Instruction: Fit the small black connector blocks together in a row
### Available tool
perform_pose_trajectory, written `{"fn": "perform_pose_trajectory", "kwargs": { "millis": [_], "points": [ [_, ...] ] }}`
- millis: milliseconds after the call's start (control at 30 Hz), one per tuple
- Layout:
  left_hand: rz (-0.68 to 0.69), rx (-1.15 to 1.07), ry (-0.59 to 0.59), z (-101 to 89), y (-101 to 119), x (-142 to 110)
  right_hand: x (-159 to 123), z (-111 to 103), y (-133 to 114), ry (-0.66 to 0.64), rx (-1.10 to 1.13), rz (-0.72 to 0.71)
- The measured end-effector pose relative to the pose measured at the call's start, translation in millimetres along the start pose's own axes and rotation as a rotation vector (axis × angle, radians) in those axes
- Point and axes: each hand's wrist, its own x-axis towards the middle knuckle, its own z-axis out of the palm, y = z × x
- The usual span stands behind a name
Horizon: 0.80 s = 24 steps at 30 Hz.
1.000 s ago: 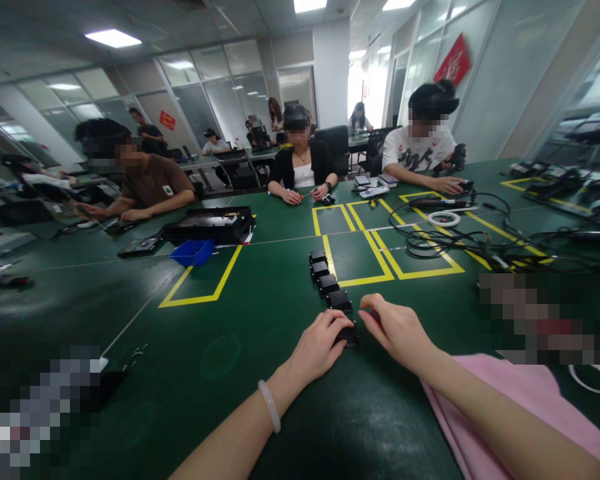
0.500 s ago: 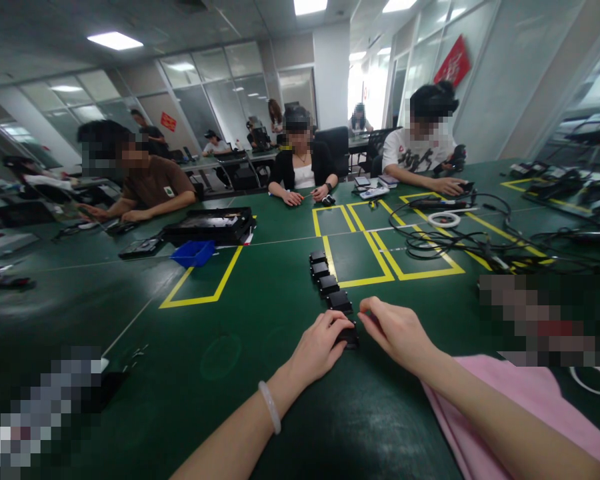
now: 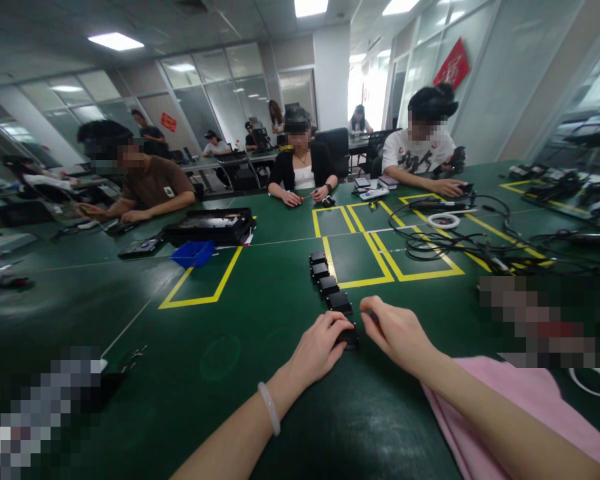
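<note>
My left hand (image 3: 316,347) is closed around the sides of a small black rectangular block (image 3: 351,339) on the green table, covering much of it. Just to the right, my right hand (image 3: 393,330) hovers with its fingers curled towards the thumb. Whatever they hold, if anything, is too small or hidden to make out. Beyond my left hand, a slanting row of similar black blocks (image 3: 329,285) leads away from me; the nearest block (image 3: 339,302) lies close to my fingertips.
Yellow tape outlines (image 3: 365,283) mark the table (image 3: 260,300). A blue tray (image 3: 193,253) stands by a black case (image 3: 210,225) at left. Tangled black cables (image 3: 430,243) lie at right, and pink cloth (image 3: 520,400) under my right forearm. Co-workers sit across the table.
My left hand stays on the same black block. My right hand has shifted only very slightly beside it; the row of blocks has not moved.
</note>
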Motion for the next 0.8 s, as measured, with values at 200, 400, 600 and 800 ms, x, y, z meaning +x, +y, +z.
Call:
{"fn": "perform_pose_trajectory", "kwargs": {
  "millis": [200, 400, 600, 800],
  "points": [
    [-0.004, 0.004, -0.006, -0.7, 0.4, 0.5, 0.1, -2.3, -0.7, -0.019, -0.015, -0.014],
    [-0.001, 0.010, -0.008, -1.0, 0.7, 0.6, 0.1, -0.2, -0.8, 0.029, -0.002, -0.007],
    [0.002, 0.009, -0.002, 1.2, -1.1, 0.1, -0.2, -0.5, 1.1, 0.000, 0.001, 0.007],
    [0.001, 0.013, 0.001, 1.2, -1.2, 0.3, 0.7, -0.6, -0.3, -0.014, -0.005, 0.007]
  ]
}}
